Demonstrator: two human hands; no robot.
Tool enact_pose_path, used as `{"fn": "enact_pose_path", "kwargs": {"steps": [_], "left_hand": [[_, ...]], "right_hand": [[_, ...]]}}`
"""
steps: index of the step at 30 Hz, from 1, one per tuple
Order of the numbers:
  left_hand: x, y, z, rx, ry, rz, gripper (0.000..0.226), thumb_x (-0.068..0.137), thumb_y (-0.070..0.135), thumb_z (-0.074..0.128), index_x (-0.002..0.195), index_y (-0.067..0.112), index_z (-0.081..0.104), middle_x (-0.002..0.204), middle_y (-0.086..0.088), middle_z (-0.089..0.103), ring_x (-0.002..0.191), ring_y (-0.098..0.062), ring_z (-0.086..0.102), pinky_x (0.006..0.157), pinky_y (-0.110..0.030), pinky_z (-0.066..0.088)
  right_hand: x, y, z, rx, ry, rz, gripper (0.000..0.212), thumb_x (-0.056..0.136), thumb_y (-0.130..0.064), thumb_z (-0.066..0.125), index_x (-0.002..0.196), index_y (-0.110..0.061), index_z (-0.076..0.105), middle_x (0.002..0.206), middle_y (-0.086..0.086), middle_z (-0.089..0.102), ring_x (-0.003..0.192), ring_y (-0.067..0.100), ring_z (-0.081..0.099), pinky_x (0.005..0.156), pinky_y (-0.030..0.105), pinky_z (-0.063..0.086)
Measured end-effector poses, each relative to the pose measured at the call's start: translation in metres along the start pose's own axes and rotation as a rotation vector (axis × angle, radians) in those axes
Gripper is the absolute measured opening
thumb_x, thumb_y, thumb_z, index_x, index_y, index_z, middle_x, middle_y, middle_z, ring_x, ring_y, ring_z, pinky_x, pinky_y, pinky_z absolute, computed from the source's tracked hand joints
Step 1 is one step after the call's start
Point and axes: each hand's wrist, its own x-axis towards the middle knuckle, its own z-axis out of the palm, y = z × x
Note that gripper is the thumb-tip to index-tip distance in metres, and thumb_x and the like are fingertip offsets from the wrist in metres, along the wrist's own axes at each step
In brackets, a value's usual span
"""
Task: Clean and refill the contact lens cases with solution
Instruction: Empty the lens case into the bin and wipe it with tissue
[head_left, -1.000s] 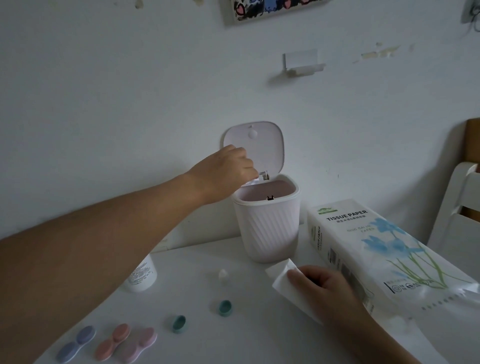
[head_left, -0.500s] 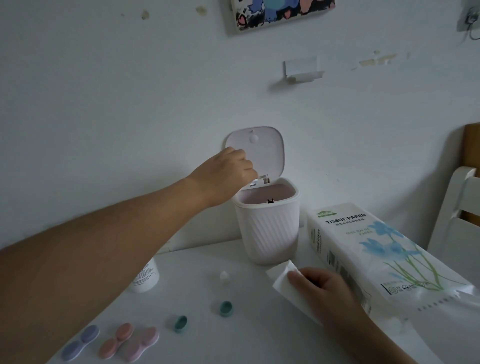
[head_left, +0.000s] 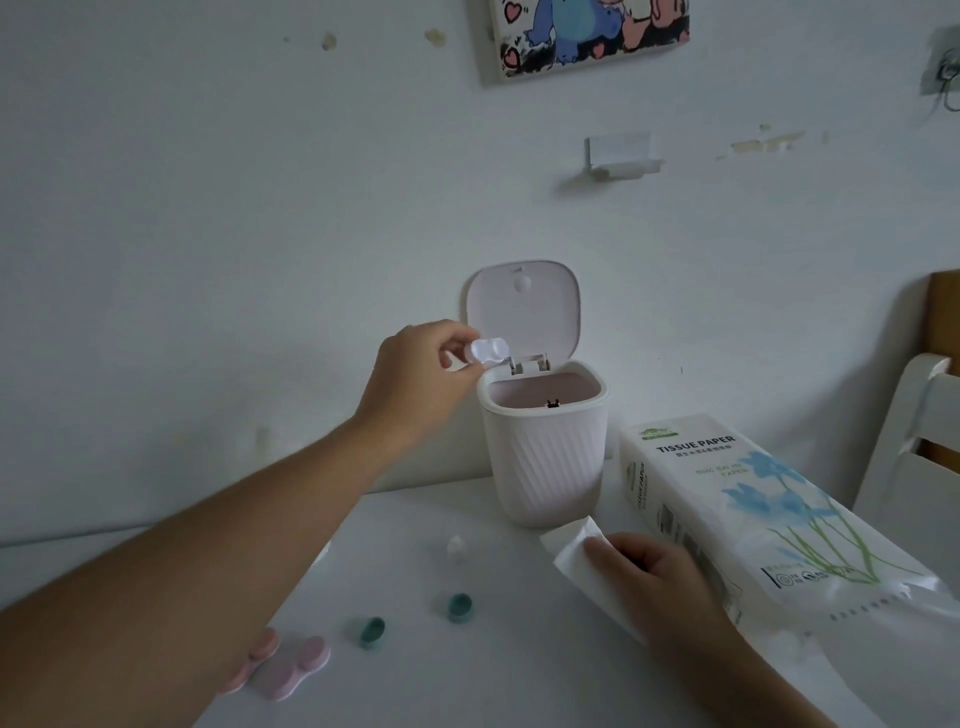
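1. At the near left I count two pink lens cases lying side by side on the white table, partly hidden by the left forearm; the purple case seen half a second ago is now behind that arm or out of view.
2. Right of them lie two teal caps, apart from each other, the second one a little farther away and to the right.
3. One small clear cap stands beyond the teal pair, nearer the bin.
4. My left hand is raised beside the bin's left rim, thumb and fingertips pinching one white lens case by its left end. The case is held in the air, just left of the hinge and above the rim. Half a second ago the hand reached over the opening and hid the case; now it has pulled back to the left and the case shows plainly.
5. One pale pink bin stands at the far side of the table against the wall, its lid flipped upright, as before.
6. My right hand rests on the table near the bin, fingers curled over one folded white tissue, unchanged from the earlier frame.
7. One pack of tissue paper lies at the right, just beside that hand.
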Motion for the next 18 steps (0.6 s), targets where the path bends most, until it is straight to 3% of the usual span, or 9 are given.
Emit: {"fn": "enact_pose_path", "kwargs": {"steps": [3,7,10,14,18], "left_hand": [[-0.035,-0.005,-0.011,-0.235,0.04,-0.231,0.01,0.082,0.025,0.082,0.089,0.028,0.077,0.077,0.01,0.073,0.066,-0.005,0.062,0.064,-0.016,0.048],[-0.089,-0.018,-0.03,-0.423,-0.025,-0.356,0.016,0.082,0.021,0.082,0.09,0.036,0.079,0.078,0.011,0.074,0.064,-0.004,0.061,0.056,-0.012,0.044],[-0.121,-0.03,-0.041,-0.471,-0.087,-0.394,0.022,0.083,0.019,0.081,0.093,0.038,0.078,0.08,0.011,0.076,0.066,0.001,0.065,0.059,-0.007,0.045],[-0.147,-0.044,-0.042,-0.546,-0.139,-0.412,0.021,0.083,0.025,0.081,0.101,0.036,0.078,0.092,0.005,0.079,0.084,-0.007,0.074,0.072,-0.012,0.053],[-0.159,-0.052,-0.033,-0.569,-0.097,-0.366,0.027,0.08,0.022,0.082,0.101,0.038,0.077,0.092,0.006,0.079,0.083,-0.011,0.073,0.073,-0.017,0.055]], "right_hand": [[-0.004,-0.005,-0.002,0.012,0.021,0.015,0.038,0.093,-0.035,0.065,0.07,-0.005,0.067,0.055,-0.004,0.045,0.053,0.011,0.041,0.052,0.023,0.029],[-0.008,-0.027,0.001,0.062,0.134,-0.007,0.022,0.091,-0.033,0.067,0.076,-0.025,0.08,0.056,-0.008,0.062,0.046,0.0,0.05,0.041,0.012,0.038],[-0.006,-0.054,0.013,0.122,0.095,-0.041,0.021,0.09,-0.04,0.067,0.083,-0.026,0.08,0.06,-0.006,0.064,0.048,0.002,0.051,0.04,0.013,0.037],[0.007,-0.078,0.04,0.096,0.005,-0.107,0.036,0.083,-0.051,0.06,0.087,-0.02,0.079,0.064,-0.006,0.063,0.055,0.003,0.051,0.045,0.015,0.036],[0.017,-0.08,0.069,0.074,-0.087,-0.101,0.028,0.093,-0.047,0.061,0.09,-0.026,0.08,0.079,0.007,0.075,0.068,0.014,0.062,0.059,0.028,0.046]]}}
